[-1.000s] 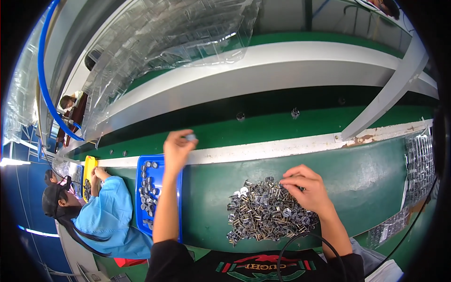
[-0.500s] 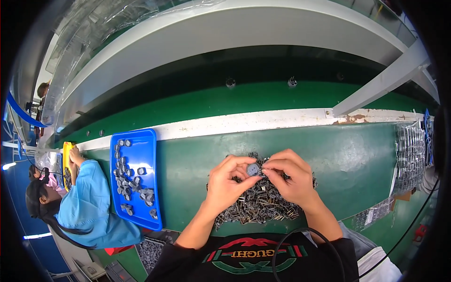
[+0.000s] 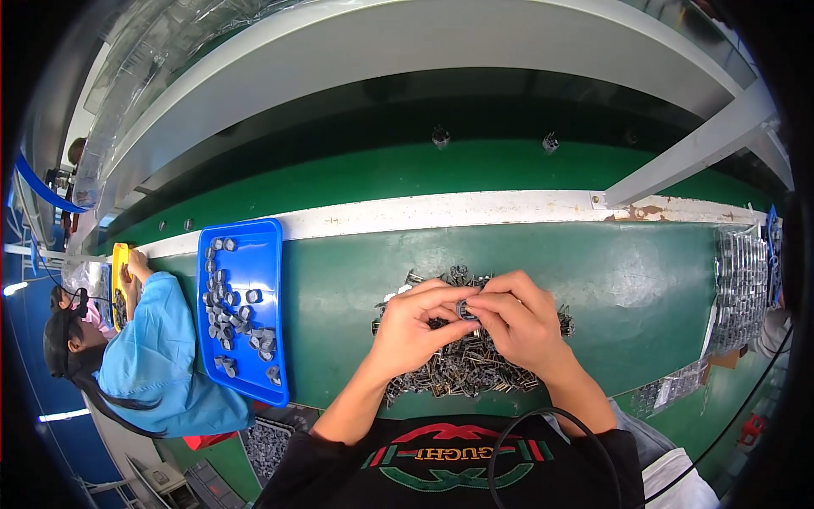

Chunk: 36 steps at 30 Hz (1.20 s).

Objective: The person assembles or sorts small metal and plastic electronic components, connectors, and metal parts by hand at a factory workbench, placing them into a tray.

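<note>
Over the pile, my left hand (image 3: 411, 329) is closed, pinching a small round grey plastic part (image 3: 465, 310) by its edge between thumb and fingers. The part is tilted so that its rim and hollow side show. My right hand (image 3: 519, 321) is closed too, its thumb and fingertips pressed together against that part; whatever they pinch is hidden. Beneath both hands lies a heap of small dark parts with metal pins (image 3: 462, 369) on the green bench.
At left stands a blue tray (image 3: 263, 297) with several grey parts. Beyond it a person in blue (image 3: 157, 360) works at a yellow tray (image 3: 119, 254). A white rail (image 3: 441, 208) runs along the back. Stacked clear trays (image 3: 739, 288) stand at right.
The grey part has turned from showing its flat round face to showing its rim and hollow side. My right fingertips have closed in on it. The view has shifted slightly.
</note>
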Tool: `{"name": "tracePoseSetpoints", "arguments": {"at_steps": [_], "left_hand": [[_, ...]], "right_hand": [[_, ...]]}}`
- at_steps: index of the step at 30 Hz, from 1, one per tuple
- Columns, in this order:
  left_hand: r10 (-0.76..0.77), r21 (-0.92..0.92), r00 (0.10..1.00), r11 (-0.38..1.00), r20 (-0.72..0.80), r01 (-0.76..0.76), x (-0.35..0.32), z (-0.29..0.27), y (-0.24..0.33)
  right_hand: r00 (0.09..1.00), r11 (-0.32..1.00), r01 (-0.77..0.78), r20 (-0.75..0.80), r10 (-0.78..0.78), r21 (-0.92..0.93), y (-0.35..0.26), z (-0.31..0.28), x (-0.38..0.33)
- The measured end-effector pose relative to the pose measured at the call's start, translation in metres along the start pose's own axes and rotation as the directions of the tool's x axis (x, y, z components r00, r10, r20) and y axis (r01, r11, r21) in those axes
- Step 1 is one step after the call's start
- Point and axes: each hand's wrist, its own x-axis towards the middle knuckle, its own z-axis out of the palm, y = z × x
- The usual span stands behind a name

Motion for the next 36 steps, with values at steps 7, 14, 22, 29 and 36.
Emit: {"name": "tracePoseSetpoints", "arguments": {"at_steps": [7,14,22,29,36], "left_hand": [[-0.032,-0.079,0.999,0.996,-0.001,0.032,0.003,-0.009,-0.002],[0.005,0.373,0.957,0.921,-0.291,0.108,0.071,-0.049,-0.010],[0.416,0.834,0.820,0.536,-0.392,0.127,0.183,-0.141,-0.039],[0.413,0.769,0.780,0.626,-0.470,0.133,0.154,-0.154,-0.017],[0.315,0.804,0.750,0.362,-0.581,0.471,0.025,-0.204,0.043]], "right_hand": [[0.997,0.995,0.072,0.011,-0.071,-0.067,0.001,-0.003,0.002],[0.967,0.956,-0.251,-0.004,0.253,-0.152,0.037,-0.046,0.005],[0.954,0.922,-0.175,0.170,0.245,-0.346,0.031,-0.019,-0.001],[0.951,0.951,-0.200,0.186,0.246,-0.238,0.035,-0.018,-0.002],[0.920,0.939,-0.315,0.200,0.338,-0.137,0.022,-0.032,0.008]]}}
